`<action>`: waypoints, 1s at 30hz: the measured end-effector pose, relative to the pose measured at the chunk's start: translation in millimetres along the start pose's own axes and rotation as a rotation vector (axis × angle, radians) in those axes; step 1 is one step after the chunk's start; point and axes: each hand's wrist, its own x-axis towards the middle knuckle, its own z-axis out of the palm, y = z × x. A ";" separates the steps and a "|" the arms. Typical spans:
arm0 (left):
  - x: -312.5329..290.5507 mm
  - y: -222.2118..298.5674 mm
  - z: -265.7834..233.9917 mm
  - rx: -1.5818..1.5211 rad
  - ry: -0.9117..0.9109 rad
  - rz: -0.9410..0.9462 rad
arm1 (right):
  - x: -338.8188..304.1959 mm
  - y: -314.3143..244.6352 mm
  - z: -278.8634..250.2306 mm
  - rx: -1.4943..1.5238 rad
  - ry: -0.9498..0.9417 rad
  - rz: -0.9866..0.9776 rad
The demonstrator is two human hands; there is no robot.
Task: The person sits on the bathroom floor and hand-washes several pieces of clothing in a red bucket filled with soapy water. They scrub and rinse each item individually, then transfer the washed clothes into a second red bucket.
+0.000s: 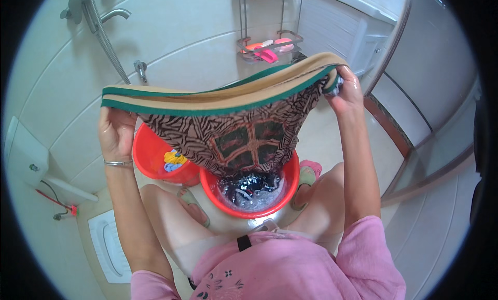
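Note:
A zebra-patterned garment (207, 136) with a wide tan and green band hangs stretched out between my two raised hands. My left hand (116, 134), a silver bangle at its wrist, grips one end of the band. At the other end my right hand (348, 92) is closed on the bunched fabric, and its skin looks wet. The garment's lower part, with a dark square print on it, hangs down into a red basin (291, 188). In that basin, dark clothes (254, 183) lie in sudsy water. How far the garment dips in is hidden.
A second red basin (141, 152) with yellow and blue cloths stands at left. A wall tap (116, 14) and shower hose are at the back left. Behind the garment stands a metal rack (272, 39) with brushes. A squat toilet (109, 248) is at lower left, a glass door (430, 56) at right.

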 end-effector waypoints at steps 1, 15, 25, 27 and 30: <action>5.0 -4.2 1.3 -0.037 -0.008 0.006 | 2.2 -0.9 1.0 0.075 -0.003 0.040; -53.1 -262.3 -100.8 0.849 0.661 -0.580 | 27.1 222.6 -122.8 -1.653 -0.232 0.075; -137.7 -372.2 -131.6 1.648 -0.229 -1.004 | -16.4 311.8 -168.5 -2.011 -0.896 0.561; -168.8 -387.9 -117.7 1.594 -0.288 -1.187 | -30.0 328.9 -179.3 -2.103 -0.937 0.620; -197.1 -417.4 -119.5 1.521 -0.315 -1.437 | -52.7 355.5 -192.6 -2.165 -0.815 0.671</action>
